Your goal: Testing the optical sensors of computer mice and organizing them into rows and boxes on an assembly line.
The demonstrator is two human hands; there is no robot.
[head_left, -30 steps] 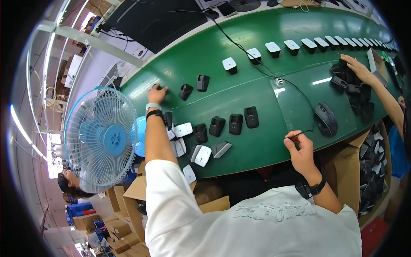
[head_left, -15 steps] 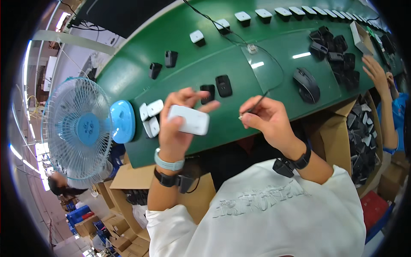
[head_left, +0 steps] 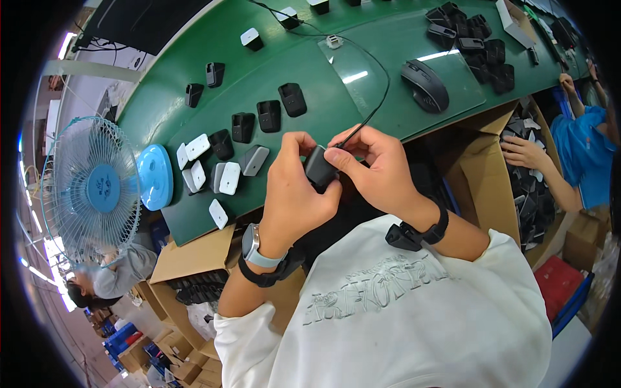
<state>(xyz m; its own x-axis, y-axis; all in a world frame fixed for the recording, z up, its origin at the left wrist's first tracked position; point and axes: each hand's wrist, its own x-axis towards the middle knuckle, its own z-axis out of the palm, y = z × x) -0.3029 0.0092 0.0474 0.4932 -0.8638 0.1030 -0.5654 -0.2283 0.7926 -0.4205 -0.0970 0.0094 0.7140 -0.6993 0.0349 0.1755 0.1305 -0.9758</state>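
Note:
My left hand [head_left: 291, 187] is closed around a small black box-shaped device [head_left: 319, 167], held above the front edge of the green table. In my right hand [head_left: 381, 169], thumb and fingers pinch the end of a thin black cable [head_left: 385, 90] against the device's upper right end. My fingertips cover the plug, so whether it sits inside the device cannot be seen. Left of my hands lie several black devices [head_left: 292, 99] and several white-faced ones [head_left: 229, 178], some standing on edge.
A blue fan [head_left: 155, 177] stands at the left. Beyond my right hand are a black mouse [head_left: 425, 85] and a pile of black holders [head_left: 493, 52]. An open carton [head_left: 482, 161] of dark parts stands at the right, with a co-worker's hand [head_left: 525, 152] over it.
My hands have come together, and the device in my left hand now shows its black side. More devices show on the table at left. The view has shifted. The co-worker's hand is now over the carton.

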